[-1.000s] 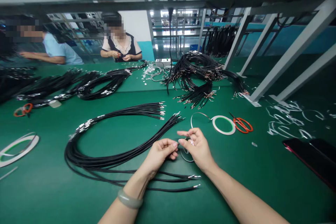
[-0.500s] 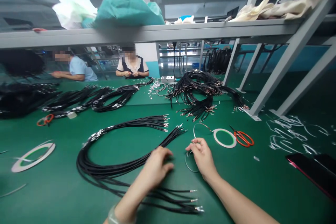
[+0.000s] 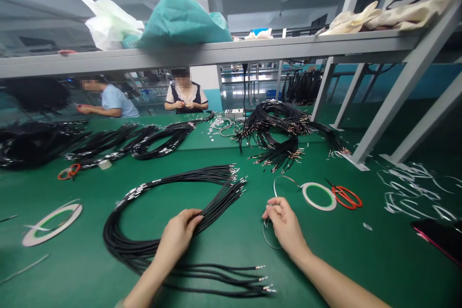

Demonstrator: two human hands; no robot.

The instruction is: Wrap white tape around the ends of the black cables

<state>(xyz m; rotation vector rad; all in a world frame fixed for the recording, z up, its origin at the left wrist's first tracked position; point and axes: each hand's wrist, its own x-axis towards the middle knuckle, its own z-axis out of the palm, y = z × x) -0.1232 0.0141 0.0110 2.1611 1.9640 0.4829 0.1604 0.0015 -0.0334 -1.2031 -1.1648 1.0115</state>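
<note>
A curved bundle of black cables (image 3: 119, 236) with metal-tipped ends lies on the green table (image 3: 231, 231). My left hand (image 3: 182, 231) is closed round the bundle's lower strands, behind their tips. Several separate cable ends (image 3: 231, 279) stretch out to the right below that hand. Right of the bundle, my right hand (image 3: 285, 224) pinches a thin white strip (image 3: 276, 185), which loops above and below the fingers. A flat white ring with a green centre (image 3: 319, 196) lies beyond my right hand, beside orange-handled scissors (image 3: 348, 197).
More black cable bundles (image 3: 162, 142) lie behind, with a large pile (image 3: 277, 120) at the back. A second white ring (image 3: 52, 224) and scissors (image 3: 68, 172) are at left. White scraps (image 3: 415, 187) and a phone (image 3: 440, 238) lie right. Two people (image 3: 186, 94) sit beyond.
My left hand has moved left and closed on the cables. The upper and lower cable ends now lie nearer each other. My right hand still pinches the strip; the camera view has shifted slightly.
</note>
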